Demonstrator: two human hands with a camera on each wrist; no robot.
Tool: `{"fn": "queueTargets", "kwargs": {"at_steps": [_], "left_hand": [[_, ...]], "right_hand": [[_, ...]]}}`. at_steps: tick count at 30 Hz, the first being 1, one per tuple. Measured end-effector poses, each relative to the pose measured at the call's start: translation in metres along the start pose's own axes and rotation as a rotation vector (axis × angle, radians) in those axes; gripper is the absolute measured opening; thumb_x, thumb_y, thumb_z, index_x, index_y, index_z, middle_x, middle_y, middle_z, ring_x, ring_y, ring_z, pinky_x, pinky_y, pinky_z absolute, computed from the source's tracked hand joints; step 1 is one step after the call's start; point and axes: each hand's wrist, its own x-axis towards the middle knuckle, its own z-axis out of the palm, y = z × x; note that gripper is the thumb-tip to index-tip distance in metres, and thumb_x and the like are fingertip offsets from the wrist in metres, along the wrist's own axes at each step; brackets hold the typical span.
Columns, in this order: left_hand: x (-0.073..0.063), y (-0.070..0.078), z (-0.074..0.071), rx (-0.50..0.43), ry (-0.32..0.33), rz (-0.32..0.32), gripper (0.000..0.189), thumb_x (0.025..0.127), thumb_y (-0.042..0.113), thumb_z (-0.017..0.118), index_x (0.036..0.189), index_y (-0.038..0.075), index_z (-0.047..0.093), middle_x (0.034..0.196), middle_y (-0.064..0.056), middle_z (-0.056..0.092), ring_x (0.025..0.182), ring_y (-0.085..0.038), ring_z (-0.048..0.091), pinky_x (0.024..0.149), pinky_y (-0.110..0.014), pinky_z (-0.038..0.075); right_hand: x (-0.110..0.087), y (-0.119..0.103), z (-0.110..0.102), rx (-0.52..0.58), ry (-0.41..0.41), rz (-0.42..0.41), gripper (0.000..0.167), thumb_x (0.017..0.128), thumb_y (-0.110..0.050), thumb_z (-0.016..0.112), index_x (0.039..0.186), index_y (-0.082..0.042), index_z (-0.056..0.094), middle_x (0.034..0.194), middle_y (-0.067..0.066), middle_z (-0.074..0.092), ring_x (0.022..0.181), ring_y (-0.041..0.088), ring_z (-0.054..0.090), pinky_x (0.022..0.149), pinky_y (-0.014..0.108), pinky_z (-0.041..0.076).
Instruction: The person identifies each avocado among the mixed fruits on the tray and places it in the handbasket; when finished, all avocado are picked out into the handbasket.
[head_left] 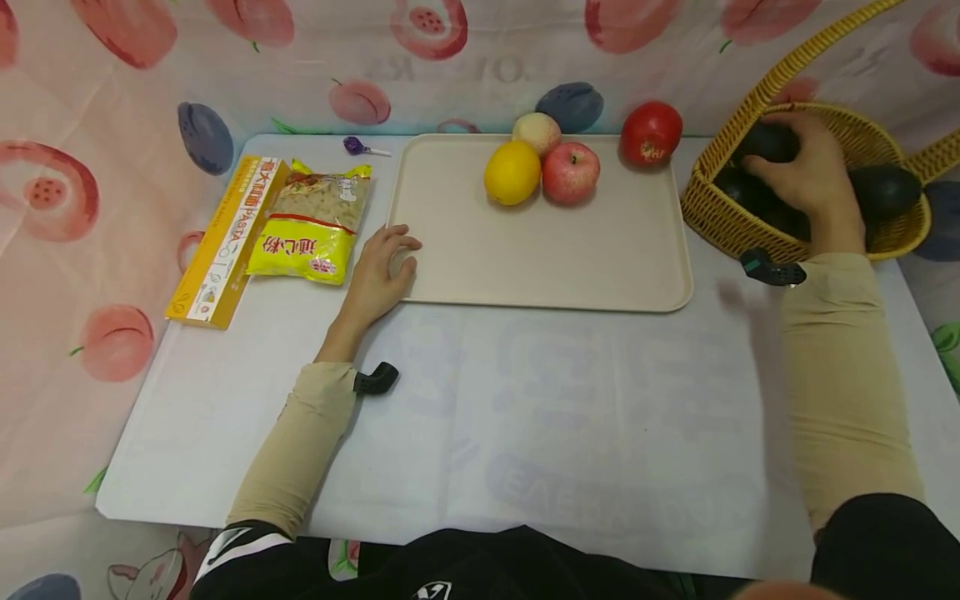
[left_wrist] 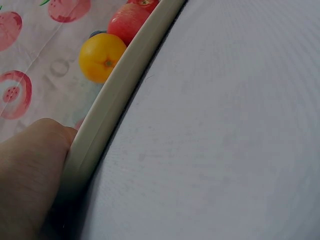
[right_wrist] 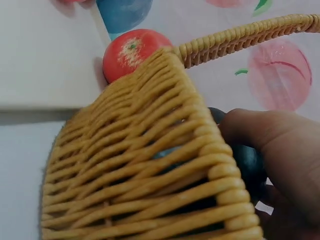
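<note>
My right hand [head_left: 813, 179] reaches into a woven yellow basket [head_left: 708, 204] at the far right and grips a dark green avocado [head_left: 768, 142]. Several more dark avocados [head_left: 885, 192] lie in the basket round it. In the right wrist view the weave partly hides the gripped avocado [right_wrist: 247, 165], with the thumb along its near side. My left hand [head_left: 378, 275] rests with relaxed fingers on the left rim of a beige tray [head_left: 540, 267]. At the tray's back sit a yellow citrus fruit [head_left: 512, 173], a red apple [head_left: 571, 173], a pale peach [head_left: 536, 133] and a round red fruit [head_left: 651, 133].
Left of the tray lie a yellow pasta box [head_left: 225, 242] and a yellow bag of macaroni [head_left: 311, 225]. A purple lollipop [head_left: 356, 147] is behind them. The basket's tall handle [head_left: 795, 62] arches up at the right. Fruit-printed cloth [head_left: 480, 83] hangs behind the white table [head_left: 525, 417].
</note>
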Motion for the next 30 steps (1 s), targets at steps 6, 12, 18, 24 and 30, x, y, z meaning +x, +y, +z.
{"fn": "queueTargets", "kwargs": {"at_steps": [6,12,18,24,30], "left_hand": [[0.000,-0.001,-0.001,0.001,0.006,0.001,0.021,0.089,0.012,0.055,0.108,0.009,0.063,0.138,-0.011,0.049,0.140,-0.032,0.030,0.117,-0.048,0.020],[-0.002,-0.002,-0.001,-0.005,0.010,0.007,0.021,0.089,0.012,0.054,0.109,0.009,0.063,0.138,-0.011,0.049,0.140,-0.033,0.029,0.117,-0.048,0.021],[-0.002,-0.003,0.002,-0.011,0.014,0.014,0.022,0.090,0.012,0.054,0.109,0.009,0.063,0.138,-0.011,0.049,0.140,-0.032,0.029,0.117,-0.046,0.021],[-0.001,0.000,0.001,0.006,0.008,0.020,0.021,0.090,0.013,0.054,0.109,0.009,0.063,0.139,-0.011,0.048,0.141,-0.032,0.028,0.117,-0.047,0.021],[0.000,0.001,0.001,-0.006,0.010,0.013,0.021,0.090,0.012,0.054,0.108,0.009,0.063,0.138,-0.012,0.049,0.140,-0.032,0.029,0.117,-0.047,0.021]], "right_hand": [[0.006,0.002,-0.007,-0.043,-0.123,-0.032,0.063,0.088,-0.028,0.057,0.146,-0.015,0.035,0.153,0.013,0.028,0.139,0.031,0.025,0.119,0.046,0.014],[0.013,0.005,-0.014,-0.122,-0.250,-0.118,0.063,0.090,-0.022,0.056,0.146,-0.008,0.030,0.150,0.023,0.027,0.137,0.041,0.023,0.116,0.056,0.013],[0.022,0.013,-0.007,-0.170,-0.252,-0.297,0.057,0.087,-0.004,0.053,0.139,0.010,0.034,0.148,0.031,0.017,0.137,0.051,0.015,0.113,0.063,0.013],[0.024,0.021,-0.006,-0.178,-0.278,-0.229,0.058,0.092,-0.010,0.052,0.144,0.004,0.030,0.150,0.031,0.016,0.137,0.052,0.015,0.112,0.064,0.012],[0.028,0.029,-0.007,-0.162,-0.349,-0.107,0.064,0.094,-0.026,0.050,0.149,-0.007,0.022,0.155,0.025,0.014,0.141,0.049,0.010,0.113,0.064,0.008]]}}
